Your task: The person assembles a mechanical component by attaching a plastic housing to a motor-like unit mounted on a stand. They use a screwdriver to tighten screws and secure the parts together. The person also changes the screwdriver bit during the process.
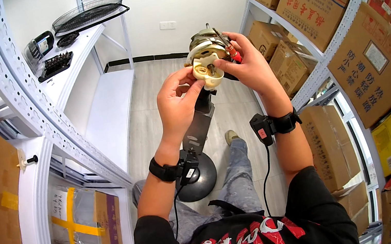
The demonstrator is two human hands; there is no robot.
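In front of me stands a pedestal fan with its motor (206, 40) exposed and no grille or blade on it. Below the motor is a cream plastic housing (209, 79), open toward me, with a round yellowish part and a small metal piece inside. My left hand (175, 102) pinches the housing's left edge between thumb and fingers. My right hand (252, 67) grips a screwdriver (233, 53) with a red handle, its shaft pointing up and away. The right thumb rests at the housing's right edge. The fan's dark pole (199, 129) runs down to a round black base (204, 177).
On the left white shelf (111, 118) unit, a round wire fan grille (90, 15) lies above a black tray of bits (56, 65). Cardboard boxes (314, 7) fill the right rack. A taped box (87, 219) sits low at left. Cables hang from both wrist straps.
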